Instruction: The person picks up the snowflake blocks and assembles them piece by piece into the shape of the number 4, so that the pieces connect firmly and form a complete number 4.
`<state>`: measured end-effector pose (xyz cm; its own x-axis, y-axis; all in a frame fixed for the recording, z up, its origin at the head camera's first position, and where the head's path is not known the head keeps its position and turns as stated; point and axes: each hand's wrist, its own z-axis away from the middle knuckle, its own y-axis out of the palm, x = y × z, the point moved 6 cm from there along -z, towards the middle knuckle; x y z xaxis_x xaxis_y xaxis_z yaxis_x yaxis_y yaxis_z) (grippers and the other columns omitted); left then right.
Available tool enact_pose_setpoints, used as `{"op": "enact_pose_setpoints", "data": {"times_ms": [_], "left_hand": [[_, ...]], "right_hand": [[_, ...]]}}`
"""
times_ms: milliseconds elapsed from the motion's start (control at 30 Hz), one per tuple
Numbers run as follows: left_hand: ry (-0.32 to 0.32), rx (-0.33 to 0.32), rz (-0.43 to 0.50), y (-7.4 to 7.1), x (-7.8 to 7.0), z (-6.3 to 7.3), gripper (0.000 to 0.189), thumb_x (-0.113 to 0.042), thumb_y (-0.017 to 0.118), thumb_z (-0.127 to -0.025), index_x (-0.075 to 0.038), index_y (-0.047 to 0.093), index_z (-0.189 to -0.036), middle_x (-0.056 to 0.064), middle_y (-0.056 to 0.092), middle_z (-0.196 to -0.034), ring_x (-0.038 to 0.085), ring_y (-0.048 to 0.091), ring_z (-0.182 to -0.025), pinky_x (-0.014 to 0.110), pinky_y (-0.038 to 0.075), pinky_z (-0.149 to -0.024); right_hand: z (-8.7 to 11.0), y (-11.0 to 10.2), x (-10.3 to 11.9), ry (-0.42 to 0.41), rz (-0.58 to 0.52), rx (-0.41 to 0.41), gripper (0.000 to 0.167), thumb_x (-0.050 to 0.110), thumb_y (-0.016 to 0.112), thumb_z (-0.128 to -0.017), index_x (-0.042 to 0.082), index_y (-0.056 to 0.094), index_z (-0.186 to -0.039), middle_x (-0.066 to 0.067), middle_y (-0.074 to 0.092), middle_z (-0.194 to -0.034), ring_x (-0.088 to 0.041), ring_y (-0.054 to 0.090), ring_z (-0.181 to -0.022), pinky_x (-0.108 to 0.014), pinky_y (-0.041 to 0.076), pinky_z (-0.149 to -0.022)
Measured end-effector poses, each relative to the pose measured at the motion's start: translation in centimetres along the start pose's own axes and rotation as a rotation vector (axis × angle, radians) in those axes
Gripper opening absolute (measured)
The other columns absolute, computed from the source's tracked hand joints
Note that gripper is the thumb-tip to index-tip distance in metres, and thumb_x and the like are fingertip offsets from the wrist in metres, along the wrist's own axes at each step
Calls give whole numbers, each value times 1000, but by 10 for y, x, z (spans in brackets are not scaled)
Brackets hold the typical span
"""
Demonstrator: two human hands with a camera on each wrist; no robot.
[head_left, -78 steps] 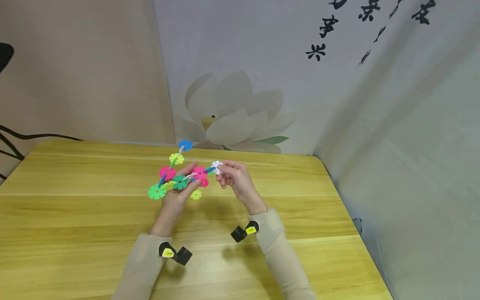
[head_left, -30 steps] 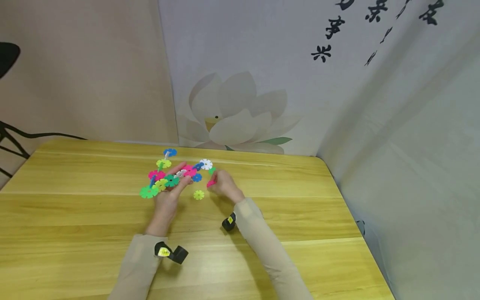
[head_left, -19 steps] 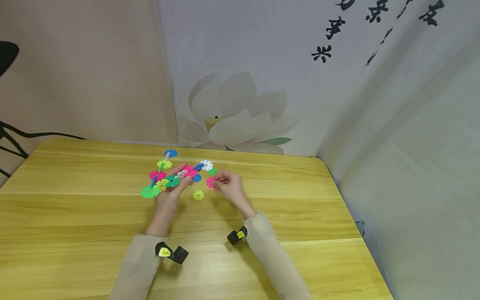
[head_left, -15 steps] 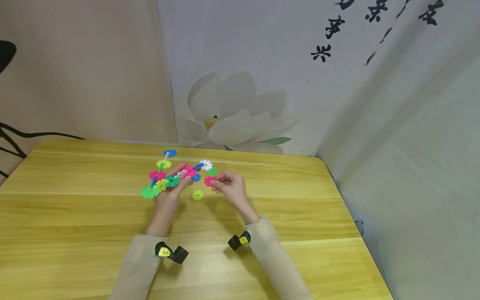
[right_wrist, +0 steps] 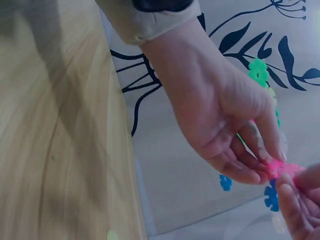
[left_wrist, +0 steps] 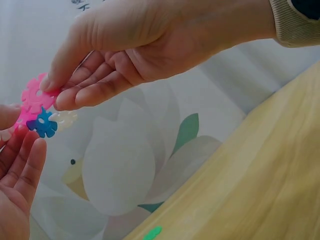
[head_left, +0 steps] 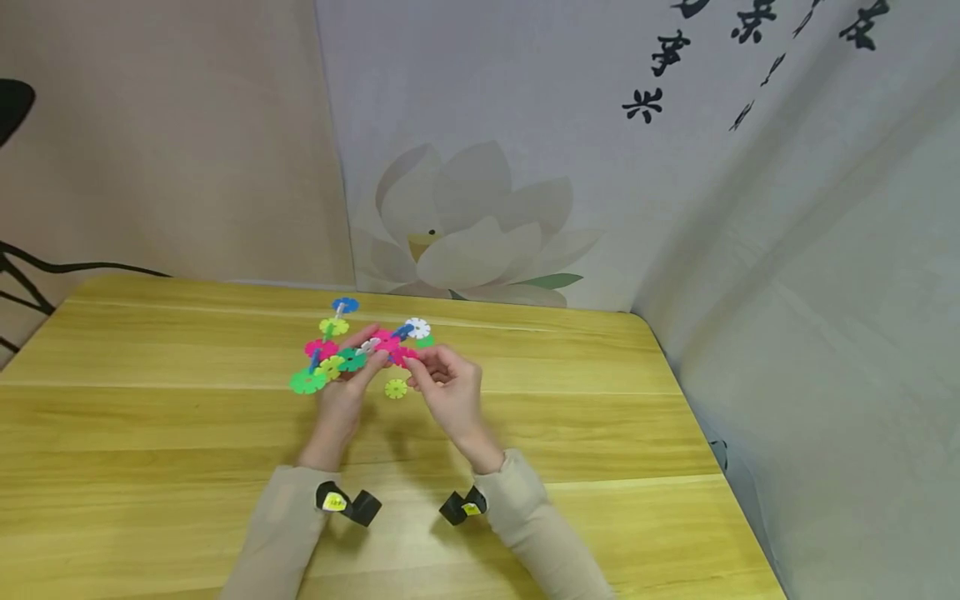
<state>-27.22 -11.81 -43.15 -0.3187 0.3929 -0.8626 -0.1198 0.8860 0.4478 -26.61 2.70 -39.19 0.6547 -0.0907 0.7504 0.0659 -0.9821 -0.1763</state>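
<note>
My left hand (head_left: pixel 341 408) holds a branching chain of slotted flower-shaped plastic discs, its thumb near a white disc and the dark green disc (head_left: pixel 352 360). The light green disc (head_left: pixel 308 382) and the far blue disc (head_left: pixel 345 305) belong to the chain's left part. At its right end, a blue disc (left_wrist: pixel 45 122) links to a white disc (head_left: pixel 417 327). My right hand (head_left: pixel 453 392) pinches a pink disc (left_wrist: pixel 39 92) against the chain's pink disc (head_left: pixel 386 340). Whether their slots are joined I cannot tell. In the right wrist view, fingers of both hands meet at the pink discs (right_wrist: pixel 286 170).
A loose yellow disc (head_left: pixel 396 388) and a green disc (head_left: pixel 425 342) lie on the wooden table (head_left: pixel 187 450) near the hands. A lotus-printed curtain (head_left: pixel 480 167) hangs behind the table. Black cables (head_left: pixel 75 267) show at the far left.
My right hand let go of the white disc at the chain's end, took up a pink disc from the table and moved left with it to the chain. The left hand kept its hold.
</note>
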Motion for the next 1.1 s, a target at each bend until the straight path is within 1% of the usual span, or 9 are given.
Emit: {"op": "enact_pose_setpoints", "data": {"times_ms": [233,300,400,533,600,767,833,900,1100], "left_hand": [[-5,-19,16,1,-1,-2,34,9,61,-84,-15,69,-106,-5,69,-98,9,65,-79,21,55,-76],[-5,-20,19,1,-1,-2,31,8,61,-85,-11,68,-109,-5,69,-96,9,65,-77,21,54,-76],[-11,-22,6,1,0,-2,30,6,61,-86,-11,68,-109,-6,69,-96,10,65,-78,21,53,-78],[6,-15,-10,2,-1,-4,34,7,63,-84,-20,70,-104,-5,69,-99,9,65,-86,19,53,-79],[23,-5,-15,3,-2,-4,34,9,62,-84,-18,69,-105,-4,69,-101,9,64,-90,19,53,-80],[31,16,-69,4,-3,-4,30,6,62,-85,6,61,-115,-10,68,-101,7,63,-94,18,51,-83],[43,25,-92,4,-3,-5,32,5,63,-86,13,56,-116,-12,68,-100,6,62,-94,17,51,-82],[67,39,-108,4,-4,-6,31,5,63,-86,12,57,-115,-12,68,-100,6,63,-93,18,51,-82],[158,127,-104,6,-8,-6,28,7,61,-86,0,65,-113,-5,65,-109,10,59,-102,20,50,-87]], "right_hand": [[2,3,6,-175,142,-63,5,-8,65,-82,-5,62,-82,-17,66,-68,-18,63,-53,-17,53,-49],[2,3,9,-208,175,-72,5,-6,65,-83,-4,62,-80,-15,65,-66,-17,62,-52,-14,52,-50],[1,5,12,-246,229,-68,6,-5,66,-82,-4,62,-78,-12,64,-66,-16,61,-53,-12,51,-51],[1,7,14,-267,277,-72,7,-7,66,-81,-3,62,-76,-12,63,-67,-15,61,-53,-10,50,-52],[1,7,14,-265,278,-77,7,-7,65,-81,-4,62,-76,-12,63,-67,-15,60,-53,-9,50,-52],[1,9,14,-280,258,-77,8,-8,65,-81,-4,61,-75,-12,63,-67,-15,60,-52,-10,50,-52],[2,9,14,-288,246,-73,9,-9,65,-81,-3,61,-75,-12,63,-66,-15,60,-52,-10,50,-51],[2,9,14,-294,232,-70,9,-10,65,-81,-4,61,-75,-12,63,-66,-15,60,-52,-10,50,-51],[2,8,15,-306,207,-58,8,-11,65,-80,-4,62,-77,-13,63,-67,-15,61,-52,-11,51,-52]]}}
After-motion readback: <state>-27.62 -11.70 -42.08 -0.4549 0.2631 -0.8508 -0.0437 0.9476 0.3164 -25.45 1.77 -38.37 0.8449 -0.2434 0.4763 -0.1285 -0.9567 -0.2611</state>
